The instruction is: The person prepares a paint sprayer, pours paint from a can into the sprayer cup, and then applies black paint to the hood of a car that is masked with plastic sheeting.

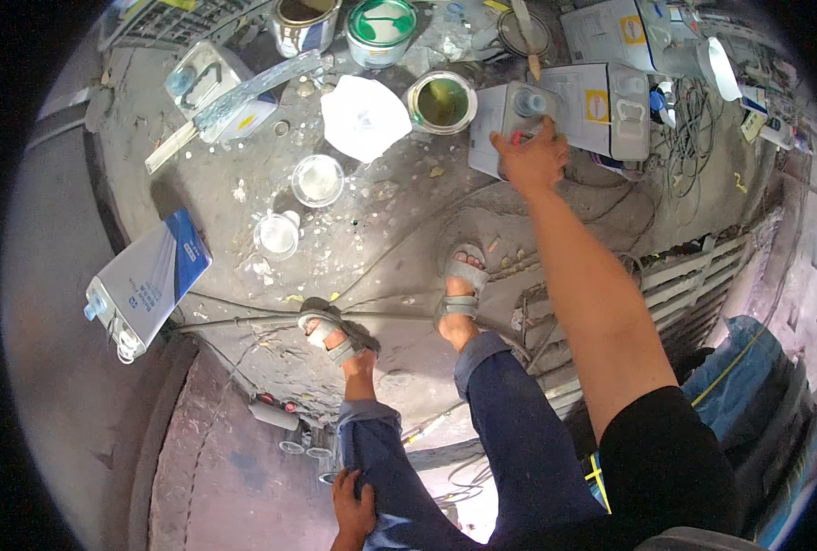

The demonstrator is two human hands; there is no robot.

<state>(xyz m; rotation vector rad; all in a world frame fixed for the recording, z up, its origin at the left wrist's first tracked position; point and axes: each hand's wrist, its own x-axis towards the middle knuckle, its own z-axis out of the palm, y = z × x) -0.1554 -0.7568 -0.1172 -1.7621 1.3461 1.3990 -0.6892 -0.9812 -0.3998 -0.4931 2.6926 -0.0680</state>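
Note:
My right arm reaches far forward, and my right hand is closed at the top of a rectangular metal can with a clear plastic cap. Its fingers curl over the handle area, where a small red spot shows; the handle itself is mostly hidden by the hand. Low in the picture, my left hand lies against my left trouser leg, fingers spread and holding nothing. Just left of the gripped can stands an open round tin with dark greenish liquid inside.
A similar rectangular can adjoins on the right. Beyond stand a green-lidded tin and a brown-stained tin. Plastic cups and a white sheet lie nearer. A blue-white can stands left; cables cross the floor.

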